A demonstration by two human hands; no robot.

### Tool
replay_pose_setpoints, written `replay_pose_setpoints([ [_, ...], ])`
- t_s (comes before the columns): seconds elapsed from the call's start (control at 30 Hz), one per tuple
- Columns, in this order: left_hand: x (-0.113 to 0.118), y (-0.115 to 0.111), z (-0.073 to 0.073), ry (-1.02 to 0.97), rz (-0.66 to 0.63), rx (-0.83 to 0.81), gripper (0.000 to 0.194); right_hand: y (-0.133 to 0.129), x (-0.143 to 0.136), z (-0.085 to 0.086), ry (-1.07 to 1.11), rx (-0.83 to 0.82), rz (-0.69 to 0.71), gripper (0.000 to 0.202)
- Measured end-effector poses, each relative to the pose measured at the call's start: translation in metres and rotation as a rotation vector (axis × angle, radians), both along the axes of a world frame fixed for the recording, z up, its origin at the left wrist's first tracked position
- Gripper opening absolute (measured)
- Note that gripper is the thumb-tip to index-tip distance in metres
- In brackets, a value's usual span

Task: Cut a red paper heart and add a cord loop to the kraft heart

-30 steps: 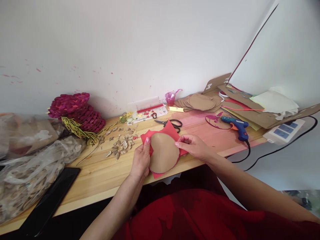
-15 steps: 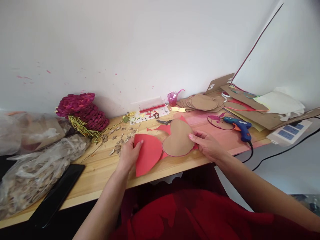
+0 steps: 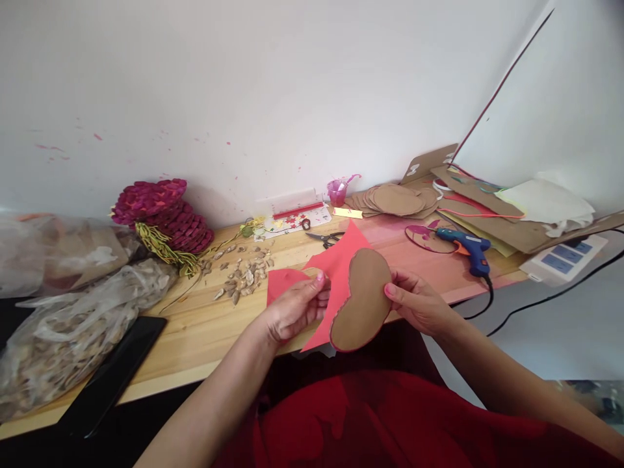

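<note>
My right hand (image 3: 414, 299) grips the right edge of a brown cardboard heart (image 3: 365, 302), thumb on its face. Behind the heart is a red paper sheet (image 3: 336, 263) with a curved cut edge and pointed corners; whether the right hand also pinches it is hidden. My left hand (image 3: 299, 305) is at the sheet's left side, thumb raised and fingers loosely bent, with nothing plainly held. Beyond that hand a separate red paper piece (image 3: 280, 283) lies on the table, partly covered. Scissors (image 3: 326, 239) lie behind the sheet.
Loose shells (image 3: 246, 276) are scattered left of my hands. A blue glue gun (image 3: 470, 247) with a cord is at right, near stacked cardboard pieces (image 3: 394, 198) and a pink cup (image 3: 336, 192). At left are a plastic bag (image 3: 92, 331), a black phone-like slab (image 3: 121, 370) and a magenta stack (image 3: 166, 214).
My left hand has let go of the red paper piece and moved right. The cardboard heart has come nearer to me and turned, and the red sheet behind it shows more.
</note>
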State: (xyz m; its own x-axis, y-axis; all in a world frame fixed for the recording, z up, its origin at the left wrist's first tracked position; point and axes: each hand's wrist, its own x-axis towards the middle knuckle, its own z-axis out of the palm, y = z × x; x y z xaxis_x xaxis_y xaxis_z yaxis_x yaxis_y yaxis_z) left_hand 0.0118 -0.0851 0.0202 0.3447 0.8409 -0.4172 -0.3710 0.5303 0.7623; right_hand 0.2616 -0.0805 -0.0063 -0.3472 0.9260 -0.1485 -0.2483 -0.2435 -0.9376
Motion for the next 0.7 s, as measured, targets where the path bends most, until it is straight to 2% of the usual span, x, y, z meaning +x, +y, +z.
replay_pose_setpoints([
  [0.13, 0.019, -0.001, -0.010, -0.074, 0.085, -0.020, 0.018, -0.006, -0.001, 0.005, -0.179, 0.075, 0.122, 0.036],
  [0.23, 0.023, 0.000, -0.010, -0.080, 0.132, -0.016, 0.012, -0.005, -0.002, 0.012, -0.283, 0.123, 0.124, 0.038],
  [0.37, 0.021, 0.000, -0.009, -0.135, 0.150, -0.018, 0.021, -0.001, -0.004, 0.019, -0.373, 0.113, 0.018, 0.041],
  [0.5, 0.023, -0.004, -0.012, -0.152, 0.164, 0.007, 0.032, 0.003, -0.012, 0.021, -0.358, 0.041, -0.096, 0.044],
  [0.7, 0.028, -0.008, -0.014, -0.191, 0.131, 0.016, 0.051, 0.007, -0.026, 0.017, -0.272, 0.143, -0.210, 0.041],
])
